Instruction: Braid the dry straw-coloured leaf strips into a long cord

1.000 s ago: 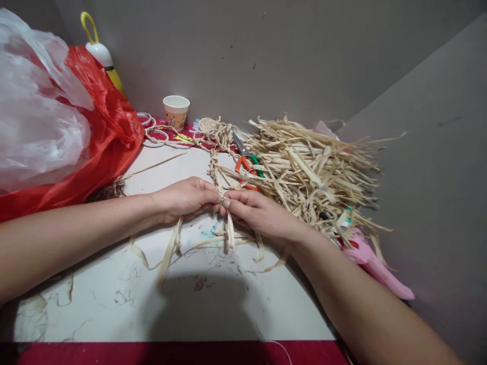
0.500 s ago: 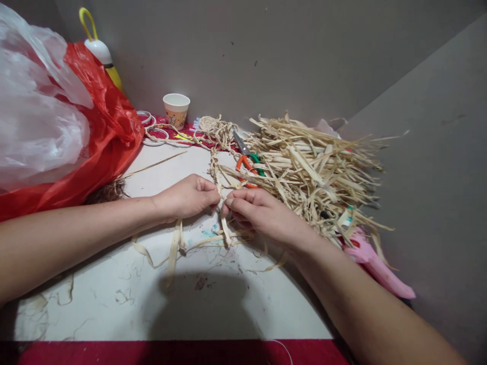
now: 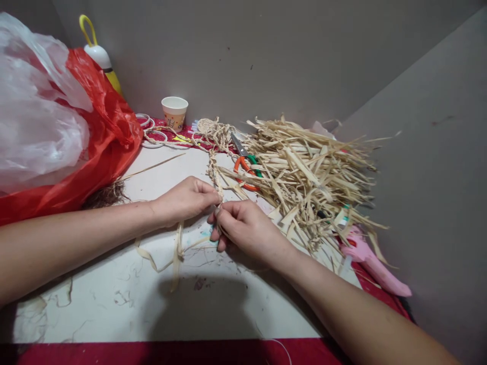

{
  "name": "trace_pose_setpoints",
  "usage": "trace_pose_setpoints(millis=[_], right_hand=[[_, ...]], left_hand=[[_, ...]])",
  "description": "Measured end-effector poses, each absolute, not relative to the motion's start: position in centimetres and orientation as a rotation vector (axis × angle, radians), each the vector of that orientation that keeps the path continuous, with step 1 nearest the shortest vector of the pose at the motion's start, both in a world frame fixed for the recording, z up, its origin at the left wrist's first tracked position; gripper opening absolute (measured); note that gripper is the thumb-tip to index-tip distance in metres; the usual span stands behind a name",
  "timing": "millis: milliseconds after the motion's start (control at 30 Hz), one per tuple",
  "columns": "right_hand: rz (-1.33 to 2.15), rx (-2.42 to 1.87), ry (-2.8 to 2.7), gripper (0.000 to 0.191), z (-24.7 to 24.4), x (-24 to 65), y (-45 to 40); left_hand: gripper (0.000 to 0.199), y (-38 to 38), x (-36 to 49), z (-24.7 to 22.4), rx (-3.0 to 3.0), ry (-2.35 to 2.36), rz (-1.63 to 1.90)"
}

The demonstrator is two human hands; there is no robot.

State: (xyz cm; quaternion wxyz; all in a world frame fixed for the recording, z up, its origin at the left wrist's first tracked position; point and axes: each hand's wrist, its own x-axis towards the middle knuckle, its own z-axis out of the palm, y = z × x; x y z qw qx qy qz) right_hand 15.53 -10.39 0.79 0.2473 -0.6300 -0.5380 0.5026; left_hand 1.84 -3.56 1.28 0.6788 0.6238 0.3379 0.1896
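A pale braid of dried straw-like strips [image 3: 213, 171] runs from the back of the white board down to my hands. My left hand [image 3: 189, 201] pinches the braid's near end between thumb and fingers. Right against it, my right hand [image 3: 241, 226] is closed on the strips at the same spot, its thumb and fingers hiding the ends. Loose strip ends [image 3: 178, 248] hang below my left hand onto the board. Scissors with orange and green handles [image 3: 245, 170] lie just beyond my right hand, beside the heap of dried strips [image 3: 304, 167].
A red and clear plastic bag [image 3: 102, 121] bulges at the left, with a yellow and white bottle [image 3: 101, 56] behind. At the back stand a paper cup [image 3: 175, 114] and white rings [image 3: 154, 139]. A pink glue-gun-shaped tool [image 3: 375, 263] lies right. Grey walls enclose the back and right.
My right hand has moved slightly left and down, closer to my left hand, and now covers the strip that hung between them. My left hand keeps its pinch.
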Motion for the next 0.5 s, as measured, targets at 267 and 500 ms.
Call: trace_pose_setpoints(millis=[267, 500], right_hand=[[1.173, -1.518, -2.206, 0.031, 3.7, 15.5, -11.8], [1.03, -1.401, -1.984, 0.028, 7.6, 18.6, -12.1]], left_hand=[[0.017, -3.5, 1.7, 1.7, 1.354, 0.81, 0.385], [0.016, -2.6, 1.1, 1.4, 1.205, 0.703, 0.319]])
